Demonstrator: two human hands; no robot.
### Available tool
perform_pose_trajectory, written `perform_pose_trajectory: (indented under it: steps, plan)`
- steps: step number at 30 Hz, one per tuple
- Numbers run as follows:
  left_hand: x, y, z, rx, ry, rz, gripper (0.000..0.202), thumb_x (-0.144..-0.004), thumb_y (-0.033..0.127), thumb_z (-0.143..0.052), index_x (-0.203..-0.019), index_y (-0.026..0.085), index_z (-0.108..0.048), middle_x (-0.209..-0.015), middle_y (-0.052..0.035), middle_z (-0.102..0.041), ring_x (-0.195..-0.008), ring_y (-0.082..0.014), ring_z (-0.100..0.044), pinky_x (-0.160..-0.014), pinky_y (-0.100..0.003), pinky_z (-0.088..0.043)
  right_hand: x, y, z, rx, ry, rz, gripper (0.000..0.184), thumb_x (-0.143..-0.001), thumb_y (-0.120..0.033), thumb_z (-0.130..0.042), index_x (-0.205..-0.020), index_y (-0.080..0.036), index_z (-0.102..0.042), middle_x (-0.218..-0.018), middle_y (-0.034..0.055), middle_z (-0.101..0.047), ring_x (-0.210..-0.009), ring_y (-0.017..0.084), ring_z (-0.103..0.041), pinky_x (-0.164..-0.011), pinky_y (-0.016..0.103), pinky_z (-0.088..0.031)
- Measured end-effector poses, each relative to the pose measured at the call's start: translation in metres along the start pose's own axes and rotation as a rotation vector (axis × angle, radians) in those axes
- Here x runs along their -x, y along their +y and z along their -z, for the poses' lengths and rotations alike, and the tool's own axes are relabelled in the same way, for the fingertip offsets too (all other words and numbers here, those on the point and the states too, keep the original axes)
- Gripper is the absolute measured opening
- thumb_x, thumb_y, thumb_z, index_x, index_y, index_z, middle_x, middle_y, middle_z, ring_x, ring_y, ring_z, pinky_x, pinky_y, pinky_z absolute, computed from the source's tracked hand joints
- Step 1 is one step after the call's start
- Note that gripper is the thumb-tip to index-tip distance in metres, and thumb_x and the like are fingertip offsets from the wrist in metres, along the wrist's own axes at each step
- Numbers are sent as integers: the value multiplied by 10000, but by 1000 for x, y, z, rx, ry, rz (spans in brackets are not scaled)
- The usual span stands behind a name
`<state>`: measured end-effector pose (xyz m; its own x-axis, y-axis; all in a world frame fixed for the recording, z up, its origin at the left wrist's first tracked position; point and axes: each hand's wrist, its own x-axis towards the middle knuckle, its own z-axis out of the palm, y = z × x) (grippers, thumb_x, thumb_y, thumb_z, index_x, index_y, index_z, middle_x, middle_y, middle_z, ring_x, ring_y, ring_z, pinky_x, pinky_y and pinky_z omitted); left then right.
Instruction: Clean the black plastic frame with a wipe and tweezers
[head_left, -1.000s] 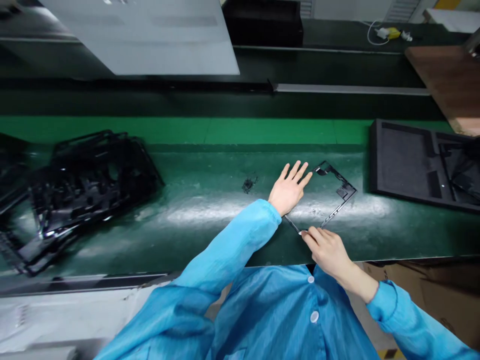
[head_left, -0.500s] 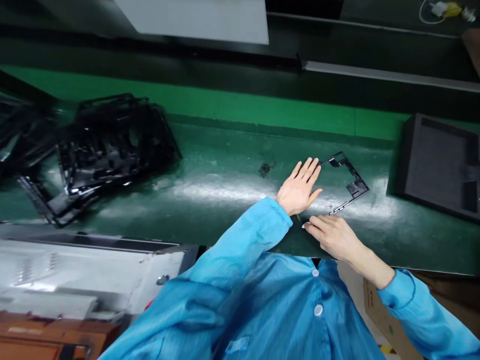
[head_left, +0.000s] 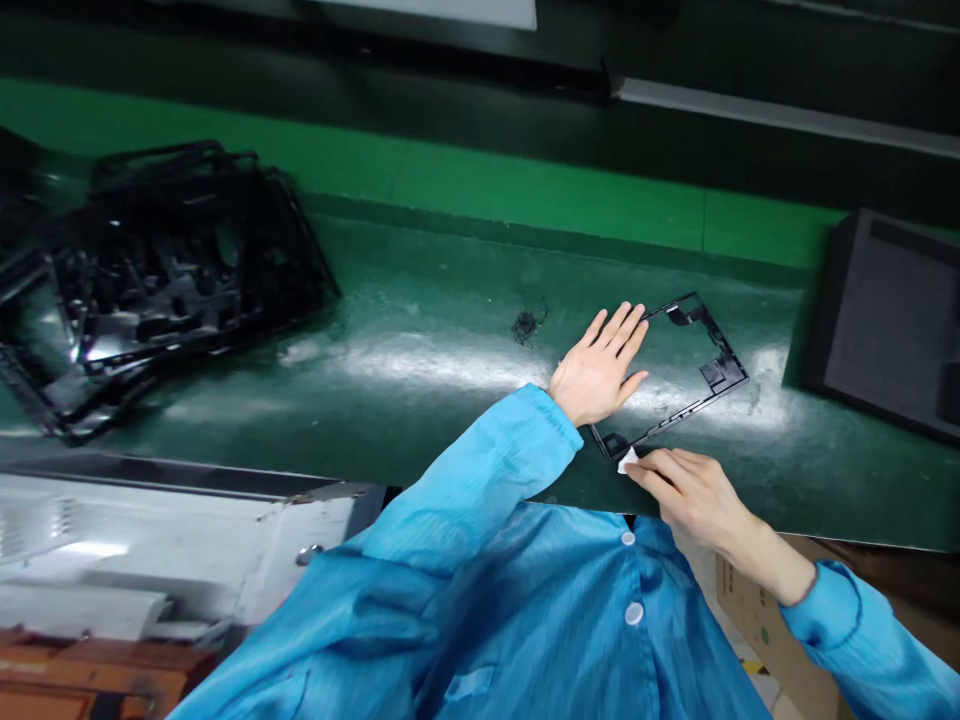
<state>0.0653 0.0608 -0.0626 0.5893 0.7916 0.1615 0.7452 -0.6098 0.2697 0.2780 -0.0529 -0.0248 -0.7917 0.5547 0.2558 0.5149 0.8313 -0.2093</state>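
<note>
My left hand (head_left: 600,372) open, flat on black plastic frame (head_left: 701,385), pinning it to green counter (head_left: 420,400). My right hand (head_left: 686,490) pinches small white tab (head_left: 627,461) at frame's near corner.

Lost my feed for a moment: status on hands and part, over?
Left hand flat on black frame. Right hand pinching small white piece at frame's near corner. Nothing in the way.

Your right hand (head_left: 694,492) has drawn back from the near corner of the thin black plastic frame (head_left: 686,375) toward the edge of the dark green belt (head_left: 420,400), and a small white scrap (head_left: 627,461) now shows at its fingertips. That corner, covered half a second ago, lies bare. Your view has dipped, too.
</note>
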Motion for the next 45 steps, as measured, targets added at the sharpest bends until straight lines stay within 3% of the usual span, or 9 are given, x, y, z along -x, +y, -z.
perform_pose_trajectory:
  steps: [5, 8, 12, 17, 22, 31, 40, 45]
  plan:
    - [0, 1, 0, 7, -7, 8, 722, -1122, 418, -440, -1691, -12, -329, -1817, -213, -221, -1707, -356, -177, -1402, -536, -152, 2, -20, -16, -2, 120, -231, 369, -1031, 43, -492, -1315, -99, -680, -1034, 95, -740, -845, 192, -672, -753, 322, -548]
    - [-1, 1, 1, 15, -16, 14, 728, -1119, 421, -441, -1694, -9, -322, -1819, -214, -214, -1709, -350, -172, -1402, -541, -151, -2, -31, -25, 0, 152, -265, 334, -1012, 36, -590, -1300, -99, -690, -1074, 107, -747, -905, 199, -688, -795, 327, -553]
    - [-1, 1, 3, 15, -25, 14, 732, -1121, 422, -442, -1698, -9, -316, -1822, -212, -205, -1712, -346, -159, -1406, -530, -136, -9, -40, -28, 5, 120, -246, 265, -1035, -10, -595, -1267, -78, -703, -1048, 105, -755, -850, 198, -677, -710, 349, -515]
    - [0, 1, 4, 19, -37, 12, 736, -1123, 428, -440, -1699, -11, -313, -1823, -210, -200, -1713, -344, -154, -1408, -528, -129, -2, -25, -17, 78, 103, -238, 235, -1017, -6, -629, -1225, -73, -715, -1020, 104, -763, -805, 201, -666, -687, 368, -478]
    - [0, 2, 6, 47, -36, 14, 739, -1118, 421, -449, -1699, -14, -309, -1824, -211, -192, -1715, -342, -148, -1407, -536, -123, 2, -9, -8, 78, 107, -325, 189, -1020, -58, -688, -1188, -141, -713, -1070, 73, -756, -834, 172, -689, -738, 320, -511]
    - [-1, 2, 7, 52, -54, 12, 746, -1117, 423, -453, -1700, -20, -306, -1823, -221, -178, -1716, -349, -141, -1413, -542, -111, -23, -39, -28, -179, 139, -414, 96, -1082, -149, -656, -1147, -194, -711, -1032, 50, -737, -762, 133, -684, -692, 277, -519]
    - [-1, 1, 6, 59, -42, 2, 733, -1120, 415, -429, -1695, -25, -310, -1821, -219, -193, -1714, -345, -149, -1411, -544, -124, -4, 5, -1, 71, 134, -540, 45, -1071, -200, -701, -1092, -213, -738, -1010, 23, -735, -718, 120, -685, -586, 287, -446]
    - [-1, 1, 5, 39, -33, 1, 726, -1122, 415, -425, -1696, -16, -318, -1820, -218, -200, -1713, -344, -156, -1410, -544, -128, -16, -8, -8, -217, 55, -465, 64, -1105, -228, -655, -1098, -201, -713, -1046, 24, -715, -778, 121, -696, -644, 272, -486]
